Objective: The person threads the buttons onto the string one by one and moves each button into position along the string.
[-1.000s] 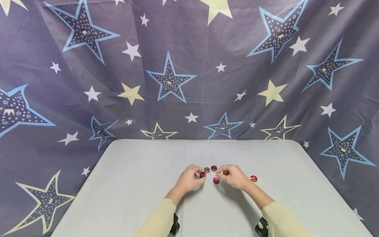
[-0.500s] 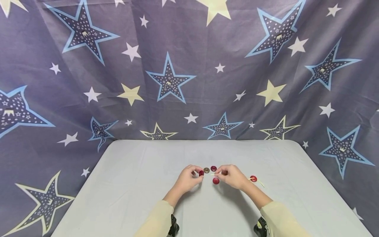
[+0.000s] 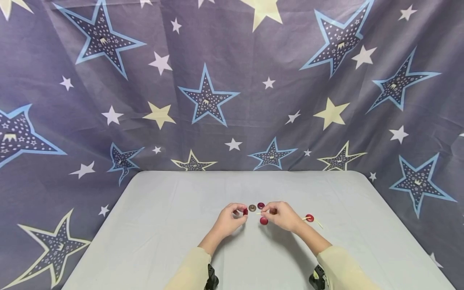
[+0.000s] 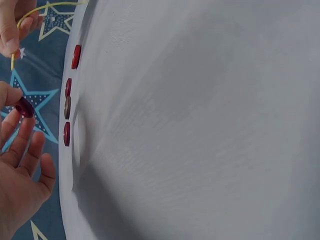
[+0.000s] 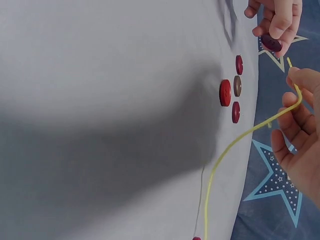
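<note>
Over white cloth, left fingers pinching maroon button, right fingers cord, loose buttons nearby

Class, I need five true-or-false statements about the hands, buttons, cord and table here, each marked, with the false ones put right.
1. The left hand pinches a dark red button. True.
2. The right hand pinches a yellow cord. True.
3. The tip of the yellow cord is inside the pinched button. False: tip and button are apart.
4. A brown button lies on the table. True.
5. The table has a star print. False: the stars are on the fabric behind it.
</note>
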`<state>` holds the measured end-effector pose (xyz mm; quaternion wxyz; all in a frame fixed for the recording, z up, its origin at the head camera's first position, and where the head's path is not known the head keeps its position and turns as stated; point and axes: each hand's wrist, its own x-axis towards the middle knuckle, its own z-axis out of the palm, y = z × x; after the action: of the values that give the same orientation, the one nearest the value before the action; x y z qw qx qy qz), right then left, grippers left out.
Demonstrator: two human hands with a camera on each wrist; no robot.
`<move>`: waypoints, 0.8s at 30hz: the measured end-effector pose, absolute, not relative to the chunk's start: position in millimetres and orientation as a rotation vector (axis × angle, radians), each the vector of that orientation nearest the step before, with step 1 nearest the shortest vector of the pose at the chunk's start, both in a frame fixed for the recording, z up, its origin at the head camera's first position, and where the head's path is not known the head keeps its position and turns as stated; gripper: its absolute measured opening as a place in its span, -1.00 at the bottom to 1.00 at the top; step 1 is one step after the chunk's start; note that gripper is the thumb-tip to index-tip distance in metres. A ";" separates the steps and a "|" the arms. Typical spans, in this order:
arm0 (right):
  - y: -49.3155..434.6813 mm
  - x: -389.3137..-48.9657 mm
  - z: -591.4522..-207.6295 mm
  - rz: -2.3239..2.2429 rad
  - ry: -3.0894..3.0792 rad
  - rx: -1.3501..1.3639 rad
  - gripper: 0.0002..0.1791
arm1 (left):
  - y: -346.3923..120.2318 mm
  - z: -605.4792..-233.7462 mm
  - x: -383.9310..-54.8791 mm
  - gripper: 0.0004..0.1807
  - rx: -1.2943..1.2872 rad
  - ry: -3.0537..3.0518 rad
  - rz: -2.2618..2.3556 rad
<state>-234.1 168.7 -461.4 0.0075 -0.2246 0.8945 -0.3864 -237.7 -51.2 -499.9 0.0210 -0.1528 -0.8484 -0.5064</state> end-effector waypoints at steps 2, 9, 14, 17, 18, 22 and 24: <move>168.4 -233.9 -461.4 -1.209 2.796 -0.697 -0.87 | -50.9 -500.5 -237.3 -0.76 -0.473 -2.625 -1.578; 167.5 -233.2 -462.4 -1.210 2.794 -0.667 -0.88 | -50.1 -503.4 -238.5 -0.73 -0.464 -2.577 -1.718; 166.7 -233.1 -462.7 -1.219 2.790 -0.649 -0.89 | -49.6 -503.6 -241.0 -0.67 -0.408 -2.549 -1.918; 166.4 -233.1 -462.2 -1.223 2.793 -0.650 -0.89 | -50.4 -502.1 -241.2 -0.63 -0.364 -2.535 -2.045; 166.3 -233.1 -462.1 -1.224 2.796 -0.655 -0.88 | -50.6 -501.7 -241.3 -0.63 -0.351 -2.534 -2.072; 165.2 -233.3 -461.2 -1.230 2.805 -0.679 -0.85 | -51.1 -501.7 -241.4 -0.60 -0.307 -2.489 -2.204; 164.5 -233.4 -460.7 -1.239 2.807 -0.690 -0.86 | -50.6 -502.3 -241.6 -0.59 -0.290 -2.469 -2.252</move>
<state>-233.4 164.5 -460.7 -0.0018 -0.2194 0.8926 -0.3939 -241.6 -50.6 -502.3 -0.1061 -0.0859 -0.7319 -0.6676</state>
